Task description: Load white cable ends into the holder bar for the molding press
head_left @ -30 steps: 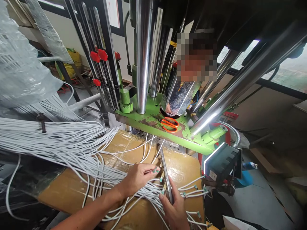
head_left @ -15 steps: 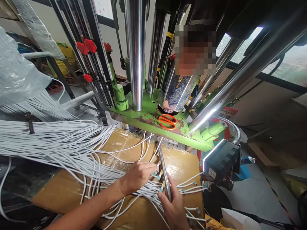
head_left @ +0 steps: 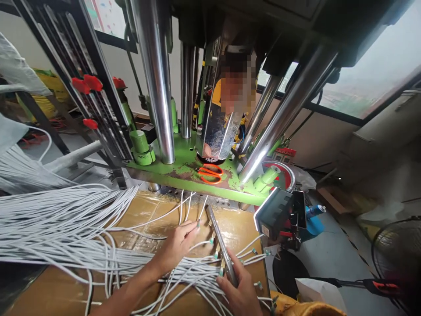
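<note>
White thin cables (head_left: 82, 228) with small teal-tipped plugs fan across the brown taped cardboard tabletop (head_left: 243, 228) from the left, their ends gathered beside a long narrow grey metal bar (head_left: 219, 243). My left hand (head_left: 176, 245) lies on the bundle, fingers pinched on one cable end just beside the bar. My right hand (head_left: 241, 294) grips the bar's near end, fingers closed around it. Orange-handled scissors (head_left: 210, 172) rest on the green press plate (head_left: 184, 158) beyond.
</note>
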Available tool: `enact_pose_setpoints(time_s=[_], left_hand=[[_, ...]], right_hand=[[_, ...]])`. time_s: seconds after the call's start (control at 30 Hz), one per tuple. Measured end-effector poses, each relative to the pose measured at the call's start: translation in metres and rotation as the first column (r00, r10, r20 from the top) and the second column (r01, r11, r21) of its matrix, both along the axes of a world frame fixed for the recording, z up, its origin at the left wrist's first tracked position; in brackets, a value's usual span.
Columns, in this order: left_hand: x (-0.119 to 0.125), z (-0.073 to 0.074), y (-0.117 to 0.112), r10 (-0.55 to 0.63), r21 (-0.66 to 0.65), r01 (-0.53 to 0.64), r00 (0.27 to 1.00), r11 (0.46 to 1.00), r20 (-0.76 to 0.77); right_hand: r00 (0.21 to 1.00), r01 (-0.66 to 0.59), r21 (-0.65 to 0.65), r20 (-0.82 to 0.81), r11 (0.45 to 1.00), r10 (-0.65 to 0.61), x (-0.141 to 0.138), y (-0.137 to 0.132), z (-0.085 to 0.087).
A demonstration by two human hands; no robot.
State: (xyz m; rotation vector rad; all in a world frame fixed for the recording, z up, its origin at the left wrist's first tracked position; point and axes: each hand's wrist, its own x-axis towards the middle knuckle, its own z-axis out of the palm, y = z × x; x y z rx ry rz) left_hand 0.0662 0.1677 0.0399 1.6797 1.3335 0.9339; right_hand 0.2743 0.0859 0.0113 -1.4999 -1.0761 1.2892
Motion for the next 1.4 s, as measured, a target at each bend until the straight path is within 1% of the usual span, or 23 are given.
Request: enact_pose_setpoints(time_s=[0.07,0.13,0.17,0.27,0.3,0.4,0.43,0.5,0.57,0.67,0.8,0.87,0.93,1.0,1.07,1.13,1.17,1.23,1.3,1.33,1.4], left_hand=[[-0.004,-0.002,0.001,0.085,-0.054,-0.086,0.996,0.995,-0.034],[-0.007,-0.004,0.003,0.131,-0.082,-0.135,0.990,0.987,-0.053],[-0.008,-0.004,0.004,0.123,-0.059,-0.126,0.991,0.990,-0.044],[-0.008,-0.006,0.005,0.054,0.047,-0.053,0.998,0.997,-0.012],[-0.007,-0.007,0.005,0.055,0.051,-0.054,0.998,0.997,-0.007],[-0.002,-0.011,0.005,0.090,-0.012,-0.089,0.996,0.996,0.007],[-0.001,-0.012,0.005,0.070,-0.020,-0.070,0.998,0.997,-0.006],[0.001,-0.014,0.007,-0.029,0.007,0.030,0.997,1.000,-0.078],[0.002,-0.015,0.009,-0.126,0.066,0.138,0.978,0.988,-0.165],[0.001,-0.017,0.014,-0.194,0.158,0.232,0.955,0.960,-0.224],[0.000,-0.022,0.018,-0.227,0.251,0.301,0.931,0.920,-0.286],[0.002,-0.025,0.018,-0.228,0.288,0.315,0.927,0.904,-0.299],[0.005,-0.028,0.018,-0.208,0.311,0.296,0.936,0.903,-0.285],[0.008,-0.028,0.020,-0.183,0.299,0.260,0.948,0.918,-0.262],[0.009,-0.023,0.023,-0.171,0.263,0.242,0.949,0.934,-0.264],[0.010,-0.011,0.029,-0.182,0.235,0.258,0.936,0.937,-0.301],[0.009,-0.004,0.032,-0.208,0.219,0.289,0.921,0.932,-0.328],[0.008,0.011,0.038,-0.303,0.161,0.386,0.872,0.908,-0.384],[0.009,0.021,0.042,-0.395,0.082,0.471,0.812,0.878,-0.430],[0.009,0.024,0.042,-0.418,0.058,0.491,0.792,0.869,-0.445],[0.010,0.022,0.042,-0.419,0.057,0.499,0.779,0.864,-0.465]], right_hand=[[1.000,0.018,0.006,-0.026,1.000,-0.018,0.003,-0.004,-0.005],[0.999,0.027,-0.005,-0.037,1.000,-0.028,0.004,-0.005,-0.007],[0.999,0.025,-0.013,-0.034,1.000,-0.026,0.004,-0.005,-0.008],[1.000,0.002,-0.041,-0.016,0.999,-0.003,0.002,-0.004,-0.007],[1.000,0.000,-0.047,-0.008,0.999,0.000,0.001,-0.004,-0.006],[1.000,0.008,-0.068,0.006,0.998,-0.007,0.001,-0.003,-0.005],[1.000,0.008,-0.069,0.006,0.998,-0.007,0.001,-0.003,-0.005],[1.000,0.002,-0.071,0.004,0.998,-0.002,0.001,-0.003,-0.004],[1.000,0.002,-0.073,0.005,0.997,-0.002,0.000,-0.003,-0.003],[1.000,0.008,-0.090,0.003,0.996,-0.008,-0.001,-0.004,-0.004],[1.000,-0.009,-0.090,-0.004,0.996,0.008,0.000,-0.004,-0.011],[0.999,-0.029,-0.075,0.014,0.997,0.030,0.002,-0.004,-0.015],[0.998,-0.043,-0.056,0.048,0.997,0.046,0.003,-0.003,-0.017],[0.994,-0.049,-0.044,0.094,0.998,0.053,0.004,-0.002,-0.016],[0.990,-0.056,-0.037,0.126,0.998,0.060,0.003,0.000,-0.013],[0.990,-0.057,-0.036,0.126,0.998,0.061,0.003,0.001,-0.008],[0.991,-0.054,-0.031,0.119,0.998,0.057,0.003,0.002,-0.006],[0.992,-0.043,-0.013,0.115,0.999,0.044,0.003,0.003,-0.003],[0.989,-0.053,0.018,0.136,0.998,0.050,0.005,0.004,0.000],[0.986,-0.071,0.036,0.157,0.997,0.065,0.007,0.005,0.001],[0.969,-0.135,0.084,0.219,0.987,0.113,0.011,0.008,0.005]])
